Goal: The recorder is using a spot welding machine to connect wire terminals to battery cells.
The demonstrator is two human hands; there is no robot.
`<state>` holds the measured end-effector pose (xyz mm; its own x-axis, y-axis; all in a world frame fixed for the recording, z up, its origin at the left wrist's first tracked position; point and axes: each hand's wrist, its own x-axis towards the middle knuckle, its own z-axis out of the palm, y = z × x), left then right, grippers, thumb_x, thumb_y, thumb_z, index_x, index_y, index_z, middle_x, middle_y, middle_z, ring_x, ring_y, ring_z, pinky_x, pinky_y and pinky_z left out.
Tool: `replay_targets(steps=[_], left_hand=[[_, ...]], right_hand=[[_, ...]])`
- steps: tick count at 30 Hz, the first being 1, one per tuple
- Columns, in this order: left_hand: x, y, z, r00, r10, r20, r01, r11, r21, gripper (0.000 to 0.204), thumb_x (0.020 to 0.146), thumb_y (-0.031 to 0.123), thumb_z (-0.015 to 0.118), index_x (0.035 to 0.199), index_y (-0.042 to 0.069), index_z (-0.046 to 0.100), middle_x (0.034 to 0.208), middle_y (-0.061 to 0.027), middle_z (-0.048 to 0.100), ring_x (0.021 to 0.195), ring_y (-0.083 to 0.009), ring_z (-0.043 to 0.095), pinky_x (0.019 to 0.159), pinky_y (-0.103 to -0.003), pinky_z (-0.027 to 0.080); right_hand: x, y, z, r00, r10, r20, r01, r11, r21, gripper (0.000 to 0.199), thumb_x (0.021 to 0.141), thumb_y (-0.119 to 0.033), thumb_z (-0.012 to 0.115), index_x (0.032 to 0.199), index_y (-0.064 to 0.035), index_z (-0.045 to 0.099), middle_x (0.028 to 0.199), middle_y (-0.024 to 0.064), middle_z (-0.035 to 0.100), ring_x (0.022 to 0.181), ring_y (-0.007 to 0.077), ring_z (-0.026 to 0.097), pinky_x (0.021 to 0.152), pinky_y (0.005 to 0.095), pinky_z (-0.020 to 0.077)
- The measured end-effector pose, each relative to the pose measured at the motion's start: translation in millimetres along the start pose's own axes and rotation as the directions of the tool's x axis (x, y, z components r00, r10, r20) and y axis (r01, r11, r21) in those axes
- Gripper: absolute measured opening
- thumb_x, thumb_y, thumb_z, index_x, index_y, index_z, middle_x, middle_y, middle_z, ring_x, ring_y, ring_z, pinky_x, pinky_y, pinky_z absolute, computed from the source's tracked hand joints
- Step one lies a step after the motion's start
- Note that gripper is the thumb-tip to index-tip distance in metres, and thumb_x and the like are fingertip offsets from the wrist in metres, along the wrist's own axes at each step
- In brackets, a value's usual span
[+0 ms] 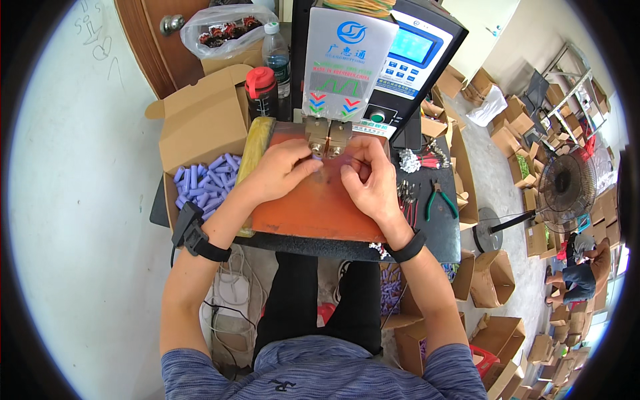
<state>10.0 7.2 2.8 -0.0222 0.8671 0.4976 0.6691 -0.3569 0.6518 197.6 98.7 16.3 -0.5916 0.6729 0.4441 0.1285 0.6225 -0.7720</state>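
Cluttered workbench (440, 230) held an open cardboard box (200, 123) of purple cells (203, 180) at left. Both hands, left hand (280, 170) and right hand (370, 180), pinched what seemed one cell (315, 162) beneath the welder head (328, 139), frame centre.

Open brown cardboard box (203, 123) of purple cells at left of the bench, machine's silver front panel (347, 63) with coloured arrow marks, pale blue screen (411, 47) beside it (upper right), many cardboard boxes (497, 287) across the floor at right
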Motion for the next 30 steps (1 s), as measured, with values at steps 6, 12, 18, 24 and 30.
replay_targets(steps=[6,12,18,24,30], left_hand=[[0.8,-1.7,-4.0,0.957,-0.267,-0.11,0.244,0.951,-0.188,0.016,0.088,0.014,0.064,0.095,0.001,0.061,0.082,-0.0119,0.062,0.07,-0.0249,0.06,0.065,-0.032,0.047],[-2.3,0.3,-1.1,0.994,-0.103,-0.03,0.103,0.995,-0.019,0.017,0.084,0.015,0.068,0.087,0.001,0.059,0.077,-0.0096,0.059,0.07,-0.026,0.058,0.063,-0.036,0.047],[1.8,-2.6,-1.1,0.999,0.053,-0.003,-0.052,0.995,0.09,0.022,0.085,0.024,0.068,0.084,0.002,0.062,0.079,-0.0138,0.059,0.079,-0.0337,0.056,0.07,-0.041,0.046],[-0.5,5.4,-2.3,0.995,0.097,0.029,-0.1,0.986,0.133,0.019,0.089,0.022,0.061,0.097,0.004,0.063,0.087,-0.0141,0.06,0.086,-0.0349,0.057,0.074,-0.043,0.046],[0.6,3.7,0.0,0.994,0.1,0.051,-0.108,0.975,0.193,0.019,0.089,0.021,0.061,0.098,0.004,0.063,0.09,-0.0147,0.06,0.089,-0.0352,0.057,0.075,-0.044,0.046]], right_hand=[[1.0,14.5,4.1,0.99,-0.094,-0.104,0.09,0.995,-0.04,0.012,0.082,-0.002,0.061,0.094,0.0002,0.062,0.078,0.0143,0.067,0.072,0.0254,0.068,0.066,0.0335,0.0521],[-0.3,-0.4,4.1,0.968,-0.24,-0.069,0.232,0.967,-0.104,0.022,0.084,-0.001,0.06,0.106,-0.0003,0.059,0.089,0.018,0.063,0.078,0.0304,0.066,0.068,0.0352,0.0519],[6.8,14.2,1.8,0.925,-0.356,-0.13,0.341,0.931,-0.126,0.022,0.091,-0.002,0.052,0.113,0.001,0.054,0.099,0.0213,0.057,0.082,0.0397,0.059,0.073,0.0402,0.0486],[-1.2,4.6,7.0,0.992,-0.13,0.007,0.13,0.988,-0.088,0.014,0.091,-0.003,0.052,0.104,-0.0017,0.058,0.078,0.0163,0.063,0.072,0.0393,0.062,0.066,0.0421,0.0495],[-3.3,6.1,5.8,0.969,-0.224,-0.104,0.206,0.965,-0.164,0.01,0.082,-0.007,0.066,0.091,-0.0077,0.064,0.067,0.01,0.063,0.057,0.0262,0.063,0.052,0.0348,0.0485]])
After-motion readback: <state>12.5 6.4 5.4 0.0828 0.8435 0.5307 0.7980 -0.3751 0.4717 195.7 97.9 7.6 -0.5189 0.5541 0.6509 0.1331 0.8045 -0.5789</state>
